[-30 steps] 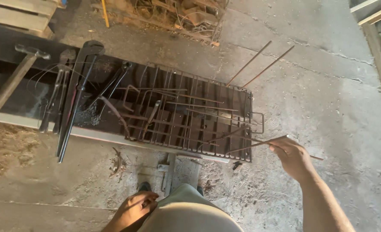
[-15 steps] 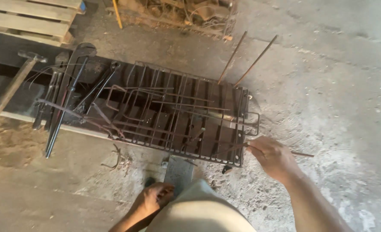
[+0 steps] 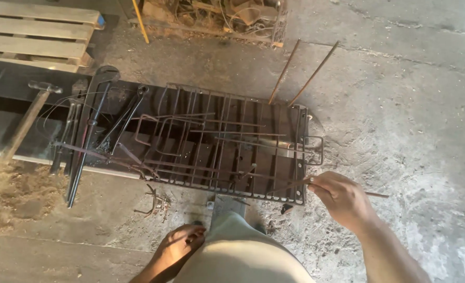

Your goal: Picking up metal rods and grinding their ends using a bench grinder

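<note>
Rusty rod (image 3: 295,185) pinched, right hand (image 3: 342,199), tip hidden

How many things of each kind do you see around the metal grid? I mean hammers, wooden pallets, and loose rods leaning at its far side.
Hammer: 1
Wooden pallet: 1
Loose rods leaning at the far side: 2
Rod held in the right hand: 1
Total: 5

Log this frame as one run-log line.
right hand: grips thin metal rod | rod: lies over wire grate | left hand: on own knee | floor: concrete
</note>
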